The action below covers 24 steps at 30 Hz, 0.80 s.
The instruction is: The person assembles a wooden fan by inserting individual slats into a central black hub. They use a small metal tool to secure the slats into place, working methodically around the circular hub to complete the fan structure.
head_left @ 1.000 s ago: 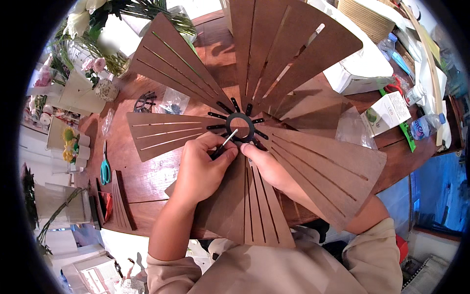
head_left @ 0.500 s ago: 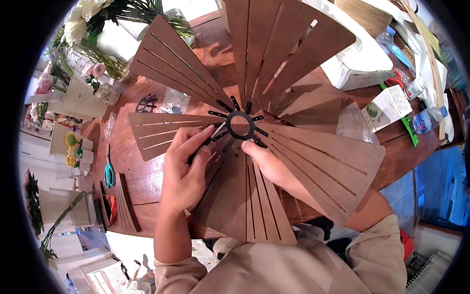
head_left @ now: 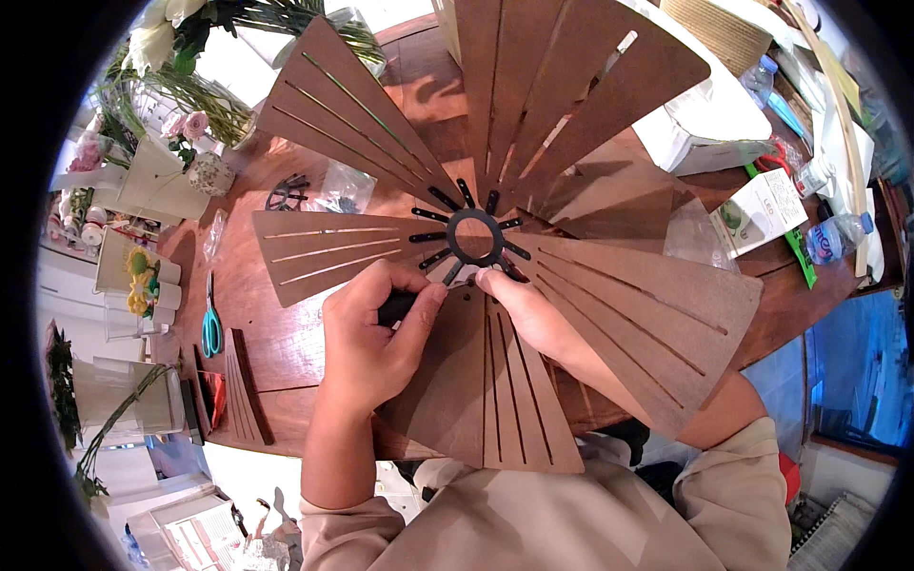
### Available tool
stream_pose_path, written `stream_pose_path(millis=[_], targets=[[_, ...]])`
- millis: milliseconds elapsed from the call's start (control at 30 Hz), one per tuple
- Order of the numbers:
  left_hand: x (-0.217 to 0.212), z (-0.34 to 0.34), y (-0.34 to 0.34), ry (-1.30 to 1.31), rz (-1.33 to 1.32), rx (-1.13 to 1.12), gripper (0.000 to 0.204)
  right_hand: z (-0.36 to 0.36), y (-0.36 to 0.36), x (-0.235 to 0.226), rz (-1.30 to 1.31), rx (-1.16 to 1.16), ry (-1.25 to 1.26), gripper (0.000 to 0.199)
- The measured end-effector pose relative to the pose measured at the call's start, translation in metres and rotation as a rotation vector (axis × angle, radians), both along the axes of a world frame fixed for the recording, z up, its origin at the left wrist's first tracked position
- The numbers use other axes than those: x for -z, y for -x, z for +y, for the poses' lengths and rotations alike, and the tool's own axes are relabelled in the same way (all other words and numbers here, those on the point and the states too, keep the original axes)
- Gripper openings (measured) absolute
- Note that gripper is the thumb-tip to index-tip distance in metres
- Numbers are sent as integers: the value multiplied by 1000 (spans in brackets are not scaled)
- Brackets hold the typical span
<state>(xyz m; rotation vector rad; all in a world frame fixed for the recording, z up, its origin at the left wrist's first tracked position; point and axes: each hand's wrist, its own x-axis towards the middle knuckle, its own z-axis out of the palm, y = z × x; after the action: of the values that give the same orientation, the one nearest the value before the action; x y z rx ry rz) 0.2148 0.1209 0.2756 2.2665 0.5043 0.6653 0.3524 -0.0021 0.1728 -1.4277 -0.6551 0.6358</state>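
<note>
- A pair of teal-handled scissors (head_left: 210, 328) lies on the brown wooden table (head_left: 286, 333), well to the left of the black ring hub (head_left: 473, 236).
- A spare black spoked piece (head_left: 287, 193) and a clear plastic bag (head_left: 345, 187) lie up and to the left of the hub.
- The left hand (head_left: 373, 335) sits just below and left of the hub, fingers curled together around a dark-handled tool (head_left: 398, 305) whose tip points at the hub's lower edge.
- The hub sits at the middle of a fan of brown slotted wooden blades (head_left: 328, 249) that spread out from it on all sides.
- The right hand (head_left: 529, 314) lies just below and right of the hub, its fingertips (head_left: 487, 279) pressed together on the narrow end of the lowest blade (head_left: 495, 390), right at the hub.
- A small white and green box (head_left: 759, 211) lies well to the right of the hub.
</note>
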Motion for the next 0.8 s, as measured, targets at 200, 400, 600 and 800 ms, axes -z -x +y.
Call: stream_pose_path(millis=[200, 400, 600, 800], targets=[[-1, -1, -2, -1, 15, 7, 13, -1, 2, -8, 67, -2, -4, 31], [-1, -4, -4, 44, 33, -48, 14, -3, -3, -18, 144, -103, 67, 23], [-9, -7, -12, 115, 99, -169, 20, -2, -2, -14, 186, -133, 20, 25], [-21, -8, -16, 8, 178, -47, 15, 4, 3, -8, 127, -55, -28, 26]])
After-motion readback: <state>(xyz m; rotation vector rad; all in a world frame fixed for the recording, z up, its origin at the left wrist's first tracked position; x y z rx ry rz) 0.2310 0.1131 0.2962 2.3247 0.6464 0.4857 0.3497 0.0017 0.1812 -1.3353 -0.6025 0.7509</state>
